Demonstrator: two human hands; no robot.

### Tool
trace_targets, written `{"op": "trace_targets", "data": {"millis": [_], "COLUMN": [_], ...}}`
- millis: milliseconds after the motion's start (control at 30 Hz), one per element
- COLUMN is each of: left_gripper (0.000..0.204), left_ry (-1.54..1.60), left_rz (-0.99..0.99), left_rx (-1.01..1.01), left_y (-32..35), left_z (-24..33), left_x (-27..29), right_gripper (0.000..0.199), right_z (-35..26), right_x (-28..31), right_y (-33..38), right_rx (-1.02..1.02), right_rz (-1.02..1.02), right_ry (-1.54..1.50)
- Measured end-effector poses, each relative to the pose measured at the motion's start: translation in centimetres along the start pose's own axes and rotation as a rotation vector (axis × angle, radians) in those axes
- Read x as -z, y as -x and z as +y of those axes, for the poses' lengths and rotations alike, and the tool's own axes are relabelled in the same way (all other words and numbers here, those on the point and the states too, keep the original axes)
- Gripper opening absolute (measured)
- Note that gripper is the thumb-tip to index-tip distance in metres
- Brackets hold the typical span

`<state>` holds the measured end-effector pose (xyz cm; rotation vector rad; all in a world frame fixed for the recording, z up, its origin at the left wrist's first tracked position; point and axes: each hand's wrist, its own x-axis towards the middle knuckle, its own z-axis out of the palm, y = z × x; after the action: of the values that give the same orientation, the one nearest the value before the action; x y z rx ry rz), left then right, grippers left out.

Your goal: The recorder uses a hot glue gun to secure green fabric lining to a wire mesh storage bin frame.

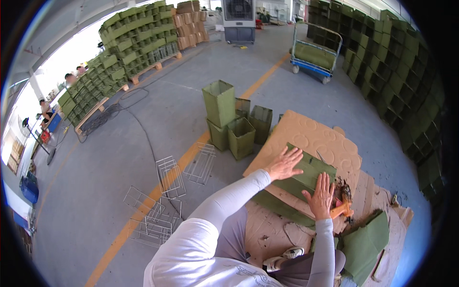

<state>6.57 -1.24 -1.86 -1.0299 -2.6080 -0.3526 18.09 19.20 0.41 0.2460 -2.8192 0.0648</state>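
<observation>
A green sheet-like piece with folded edges [306, 168] lies on a cardboard work surface [277, 136] in front of me. My left hand [285, 165] rests on its left part, palm down with fingers spread. On its near right edge lies my right hand [319, 195], fingers stretched out flat. Just right of that hand is an orange-handled tool with a dark, stained end [341, 208]. Another green piece [282, 209] lies under the near edge of the work. More green material [367, 246] is piled at my lower right.
Open-topped square green bins [240, 138] stand ahead on the floor. Wire frames [170, 177] lie to my left. A blue trolley [313, 62] carries a green piece. Green bins are stacked on pallets [93, 115] and along the right wall [389, 67]. A cable [147, 138] crosses the floor.
</observation>
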Motion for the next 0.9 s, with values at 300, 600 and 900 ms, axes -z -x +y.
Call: {"op": "trace_targets", "data": {"millis": [300,600,900], "left_gripper": [0.067,0.073,0.069], "left_ry": [0.037,-0.039,-0.014], "left_rz": [0.059,0.049,0.011], "left_rx": [0.027,0.006,0.015], "left_y": [0.6,0.1,0.0], "left_z": [-2.5,-1.3,-1.3], "left_x": [0.6,-0.1,0.5], "right_gripper": [0.092,0.093,0.092], "right_z": [-0.6,-1.2,-1.5], "right_x": [-0.5,-1.3,-2.0], "right_y": [-2.2,-4.9,-6.0], "right_rx": [0.007,0.039,0.047], "right_rz": [0.015,0.100,0.120], "right_ry": [-0.098,-0.097,-0.111]}}
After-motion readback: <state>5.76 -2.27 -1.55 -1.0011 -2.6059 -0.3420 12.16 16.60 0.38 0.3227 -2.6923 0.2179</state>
